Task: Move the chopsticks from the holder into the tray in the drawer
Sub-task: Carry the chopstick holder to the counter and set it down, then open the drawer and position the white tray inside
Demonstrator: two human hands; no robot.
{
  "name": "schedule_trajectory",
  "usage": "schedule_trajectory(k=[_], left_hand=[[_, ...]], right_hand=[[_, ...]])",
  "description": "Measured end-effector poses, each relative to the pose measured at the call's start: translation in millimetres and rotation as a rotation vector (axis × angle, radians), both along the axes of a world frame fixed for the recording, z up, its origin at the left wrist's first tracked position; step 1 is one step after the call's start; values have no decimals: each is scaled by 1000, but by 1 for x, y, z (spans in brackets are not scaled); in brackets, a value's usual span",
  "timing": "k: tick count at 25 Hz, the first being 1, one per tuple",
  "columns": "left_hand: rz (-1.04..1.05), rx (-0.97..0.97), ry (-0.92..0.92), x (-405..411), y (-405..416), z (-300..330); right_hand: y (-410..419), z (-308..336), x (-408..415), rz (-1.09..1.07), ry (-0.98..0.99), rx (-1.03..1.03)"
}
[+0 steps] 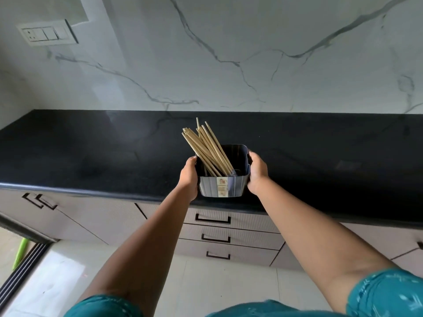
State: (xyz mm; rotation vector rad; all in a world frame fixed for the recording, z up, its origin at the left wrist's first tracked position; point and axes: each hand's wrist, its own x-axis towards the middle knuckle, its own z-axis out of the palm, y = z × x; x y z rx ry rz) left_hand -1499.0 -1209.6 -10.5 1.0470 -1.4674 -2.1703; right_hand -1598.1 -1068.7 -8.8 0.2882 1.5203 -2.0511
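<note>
Head view shows a bundle of pale wooden chopsticks [207, 151] standing in a dark, squarish holder [223, 187], leaning up and to the left so that their tips fan out above its rim. The holder has ribbed walls and a light label on the side facing the camera. It sits at the front edge of a black countertop [91, 152], though whether its base rests on the stone or is just lifted off it cannot be told.

Both hands clasp the holder from opposite sides. The left hand [188, 177] presses against the left wall with its fingers wrapped around the far side, out of sight. The right hand [257, 172] grips the right wall, thumb over the upper corner of the rim and fingers closed on the side. Both forearms reach in from the bottom of the frame, with teal patterned sleeves [386, 294] at the upper arms.

Below the countertop, directly under the holder, is a stack of three closed drawers [229, 234] with dark bar handles. Behind the counter rises a white marble wall [229, 53] with grey veins, carrying a switch plate [47, 33] at upper left.
</note>
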Motion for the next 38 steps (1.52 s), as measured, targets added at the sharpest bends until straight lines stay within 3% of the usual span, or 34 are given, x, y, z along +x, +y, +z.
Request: schedule_trajectory(k=[7,21,26,30,32,34,38], left_hand=[[-53,21,-47,-48,-41,-18],[-159,-5,-117,-55,-67,-35],[-72,-203,-140,-37,-70,-44],[57,-805,-52,20,-44,-67],[-134,-1033,7,52,-27,-92],[-460,-1185,-19,74,-16,-126],[-1045,-1317,-367,76,-16,-163]], right_hand=[[-38,-14,-45,-49,-52,30],[-54,-26,-37,-215,-129,30],[-47,-29,-24,-276,-1,70],[-24,-53,18,-413,309,498],[-15,-75,60,-332,452,607],[-11,-106,98,-84,550,786],[-11,-160,124,566,694,1110]])
